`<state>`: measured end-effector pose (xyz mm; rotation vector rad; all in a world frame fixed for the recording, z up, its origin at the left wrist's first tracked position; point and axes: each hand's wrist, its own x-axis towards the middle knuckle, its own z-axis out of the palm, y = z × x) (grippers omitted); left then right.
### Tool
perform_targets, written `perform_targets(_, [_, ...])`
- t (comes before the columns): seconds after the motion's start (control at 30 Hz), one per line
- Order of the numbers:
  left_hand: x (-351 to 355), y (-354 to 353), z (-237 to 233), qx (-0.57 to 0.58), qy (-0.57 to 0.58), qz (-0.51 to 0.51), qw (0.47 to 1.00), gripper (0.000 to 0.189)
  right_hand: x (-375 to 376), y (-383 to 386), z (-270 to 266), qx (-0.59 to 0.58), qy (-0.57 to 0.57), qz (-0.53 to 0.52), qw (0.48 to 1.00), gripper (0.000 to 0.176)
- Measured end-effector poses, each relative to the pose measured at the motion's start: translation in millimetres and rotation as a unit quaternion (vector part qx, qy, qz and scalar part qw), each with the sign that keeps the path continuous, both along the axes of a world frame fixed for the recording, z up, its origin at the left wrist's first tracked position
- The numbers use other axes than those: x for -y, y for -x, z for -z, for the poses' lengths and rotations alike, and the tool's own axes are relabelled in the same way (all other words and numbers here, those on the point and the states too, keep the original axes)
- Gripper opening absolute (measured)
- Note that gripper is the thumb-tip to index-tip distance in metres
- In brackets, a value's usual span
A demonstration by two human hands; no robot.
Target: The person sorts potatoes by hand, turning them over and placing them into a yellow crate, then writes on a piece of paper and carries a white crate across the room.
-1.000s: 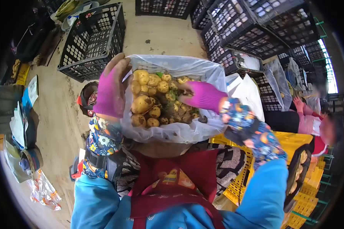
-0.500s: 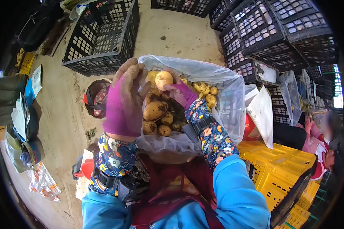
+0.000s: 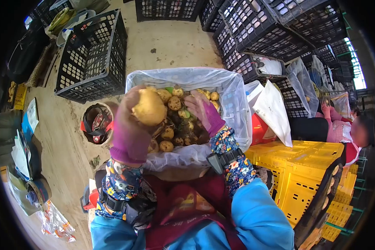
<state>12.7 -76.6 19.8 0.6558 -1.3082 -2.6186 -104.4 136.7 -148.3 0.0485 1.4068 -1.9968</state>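
Note:
My left hand [image 3: 131, 125], in a soiled purple glove, is closed around a large yellowish potato [image 3: 149, 107] above the left side of a crate lined with clear plastic [image 3: 234, 104]. My right hand [image 3: 202, 109], also gloved in purple, reaches down over loose potatoes [image 3: 167, 133] in the crate. Its fingers look spread and touch or nearly touch the potatoes; the fingertips are partly hidden. Brown soil clings to several of the potatoes, which vary in size.
An open black crate [image 3: 93, 58] stands on the floor ahead left. Beside it sits a round container [image 3: 99, 124] with red and dark contents. Stacked black crates [image 3: 271, 29] rise ahead right. Yellow crates [image 3: 300, 175] are close on my right; another person [image 3: 339, 129] sits beyond.
The large potato is now raised in my left hand, which was flatter before. My right hand has let go of the small round potato and moved right. The view has shifted.

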Motion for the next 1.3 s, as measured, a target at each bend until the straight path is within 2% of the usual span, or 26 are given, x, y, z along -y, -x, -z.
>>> perform_targets(0.03, [4,0,3,-0.008,0.131,-0.011,0.991,0.027,-11,11,38,-0.052,-0.141,0.006,0.989,0.055])
perform_targets(0.07, [14,-3,6,-0.038,0.539,0.03,0.841,0.021,-15,21,64,-0.102,-0.28,0.011,0.955,0.054])
perform_targets(0.13, [18,1,22,-0.054,0.292,0.008,0.955,0.019,-3,38,78,-0.086,-0.258,-0.017,0.962,0.056])
perform_targets(0.17, [20,3,26,-0.017,0.356,0.005,0.934,0.021,7,48,88,-0.078,-0.247,-0.032,0.965,0.057])
perform_targets(0.2, [22,6,26,0.019,0.419,0.003,0.908,0.024,22,63,104,-0.131,-0.343,-0.053,0.928,0.058])
perform_targets(0.23, [21,8,24,0.034,0.39,-0.005,0.92,0.027,36,77,126,-0.187,-0.431,-0.073,0.88,0.059])
perform_targets(0.27, [21,9,21,0.048,0.36,-0.014,0.931,0.03,49,92,148,-0.235,-0.517,-0.091,0.818,0.06])
perform_targets(0.3, [14,12,12,0.041,0.234,-0.032,0.971,0.034,64,97,151,-0.234,-0.558,-0.097,0.79,0.058])
perform_targets(0.37, [11,15,11,0.04,0.087,-0.045,0.994,0.038,82,100,159,-0.201,-0.585,-0.096,0.78,0.055])
perform_targets(0.47, [14,16,16,0.055,0.088,-0.029,0.994,0.039,89,99,171,-0.154,-0.559,-0.058,0.813,0.051])
perform_targets(0.5, [12,15,15,0.054,0.125,-0.022,0.99,0.039,86,98,173,-0.135,-0.529,-0.034,0.837,0.05])
perform_targets(0.57, [9,15,13,0.047,0.148,-0.017,0.988,0.039,76,98,178,-0.084,-0.429,0.02,0.899,0.047])
perform_targets(0.63, [8,14,11,0.037,0.125,-0.022,0.991,0.04,62,95,174,-0.03,-0.31,0.025,0.95,0.046])
perform_targets(0.7, [10,11,13,0.017,-0.008,-0.026,0.999,0.041,45,89,158,0.03,-0.192,0.01,0.981,0.047])
perform_targets(0.77, [10,12,13,0.014,-0.073,-0.012,0.997,0.043,28,77,115,0.098,-0.09,-0.042,0.99,0.048])
perform_targets(0.87, [1,13,8,0.034,-0.044,0.026,0.998,0.046,20,57,50,0.092,0.115,-0.081,0.986,0.056])
perform_targets(0.93, [-10,12,14,0.041,-0.001,0.04,0.998,0.052,20,35,7,-0.155,0.051,-0.062,0.985,0.056])
perform_targets(0.97, [-14,15,20,0.054,-0.035,0.055,0.996,0.054,20,29,-22,-0.198,0.003,-0.083,0.977,0.057])
perform_targets(1.0, [-19,15,24,0.045,0.053,0.078,0.994,0.055,20,24,-51,-0.241,-0.045,-0.103,0.964,0.057])
perform_targets(1.07, [-31,14,30,0.028,0.231,0.118,0.965,0.057,9,18,-110,-0.162,-0.172,-0.202,0.951,0.057])
perform_targets(1.1, [-36,15,35,-0.022,0.183,0.15,0.971,0.052,4,12,-113,-0.136,-0.176,-0.176,0.959,0.057])
perform_targets(1.13, [-35,12,47,-0.058,0.227,0.196,0.952,0.051,3,5,-110,-0.311,-0.231,-0.108,0.916,0.055])
perform_targets(1.17, [-28,10,48,-0.094,0.27,0.243,0.927,0.05,6,-4,-108,-0.472,-0.278,-0.035,0.836,0.053])
perform_targets(1.23, [-35,6,32,-0.049,0.136,0.295,0.945,0.046,-5,-19,-122,-0.587,-0.334,0.033,0.737,0.043])
perform_targets(1.3, [-48,-1,15,-0.076,0.112,0.289,0.948,0.048,-25,-21,-140,-0.395,-0.269,0.033,0.878,0.039])
